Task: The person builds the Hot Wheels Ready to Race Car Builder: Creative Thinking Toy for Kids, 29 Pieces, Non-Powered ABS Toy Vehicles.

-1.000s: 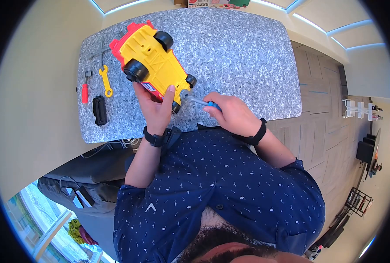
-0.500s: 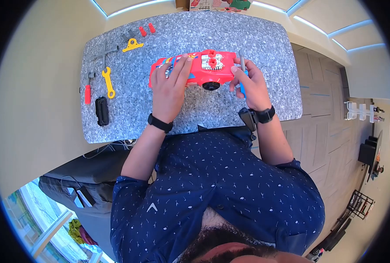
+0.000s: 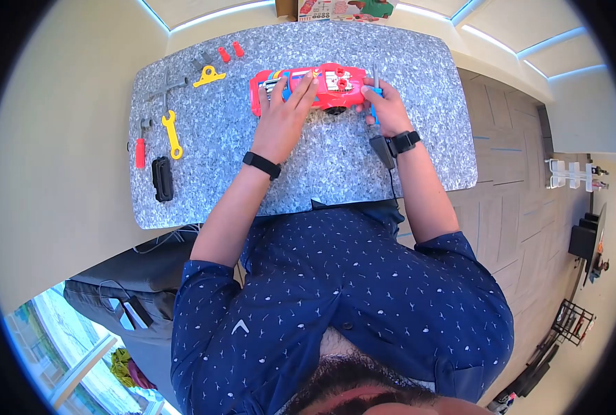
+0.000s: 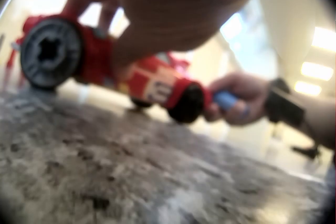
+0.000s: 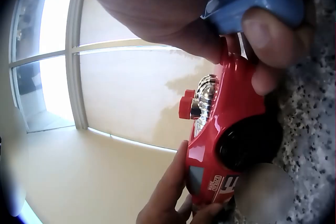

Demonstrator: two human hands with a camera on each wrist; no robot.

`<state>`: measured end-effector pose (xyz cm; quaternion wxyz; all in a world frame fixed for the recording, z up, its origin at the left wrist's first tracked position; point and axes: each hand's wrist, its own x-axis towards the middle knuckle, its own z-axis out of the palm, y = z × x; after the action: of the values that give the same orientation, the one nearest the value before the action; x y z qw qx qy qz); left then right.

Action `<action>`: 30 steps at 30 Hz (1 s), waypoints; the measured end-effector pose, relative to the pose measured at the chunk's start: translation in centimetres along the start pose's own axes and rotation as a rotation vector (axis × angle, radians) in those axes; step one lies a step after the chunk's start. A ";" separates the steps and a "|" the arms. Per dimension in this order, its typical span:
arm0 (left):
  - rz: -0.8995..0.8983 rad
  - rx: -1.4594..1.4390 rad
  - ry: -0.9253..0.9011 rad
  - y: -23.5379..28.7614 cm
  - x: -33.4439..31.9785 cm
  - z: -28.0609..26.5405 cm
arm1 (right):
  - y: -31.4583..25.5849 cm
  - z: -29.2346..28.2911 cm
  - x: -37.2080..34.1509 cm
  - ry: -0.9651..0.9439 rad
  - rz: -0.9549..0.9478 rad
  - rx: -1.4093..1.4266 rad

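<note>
A red toy car (image 3: 355, 99) with black wheels stands upright on the speckled grey table (image 3: 322, 169), its silver engine piece facing up. My left hand (image 3: 280, 130) grips the car over its roof, fingers across the top and reaching down the far side. At the car's right end, my right hand (image 3: 393, 116) holds a screwdriver (image 5: 275, 3) by its blue handle, the grey shaft pointing away from me. The right thumb and fingers also lie against that end of the car. A large dark wheel (image 4: 51, 51) shows close up in the left wrist view.
To the left lie a yellow wrench (image 3: 171, 135), a red-handled tool (image 3: 140, 153), a black plastic part (image 3: 162, 178) and a grey cross-shaped tool (image 3: 166, 88). Farther back are a yellow part (image 3: 209, 76) and two small red pieces (image 3: 238, 49). A printed box (image 3: 346, 9) stands beyond the table.
The car was tipped with its yellow underside showing and the screwdriver at a wheel. It was turned upright, then both hands moved it farther from my body.
</note>
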<state>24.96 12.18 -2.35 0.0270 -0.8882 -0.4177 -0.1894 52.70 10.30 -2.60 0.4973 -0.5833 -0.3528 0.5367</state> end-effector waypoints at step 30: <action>-0.253 -0.154 0.206 -2.2 -7.4 -7.7 | 0.3 -9.0 -3.9 0.477 -0.329 -0.805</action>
<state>16.59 6.58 1.86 -0.0227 -0.8038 -0.5054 -0.3128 60.78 4.74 -2.43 0.3775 -0.7722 -0.4959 0.1236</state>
